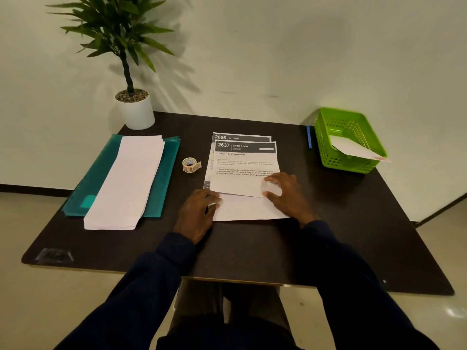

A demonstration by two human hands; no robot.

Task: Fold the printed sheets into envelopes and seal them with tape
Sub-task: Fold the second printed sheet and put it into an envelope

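The sheet (246,160) on the worktop (252,248) has only its first fold, I think. The right hand (285,193) presses flat on the flap (237,186). The left hand (199,210) is at the sheet's left edge, grip unclear. The tape (190,164) waits left of the sheet.

Top sheet (246,162) had its bottom folded up. My left hand (199,213) held the left edge at the crease, right hand (286,194) pressed the flap; tape (190,164) sat just left of it, apart.
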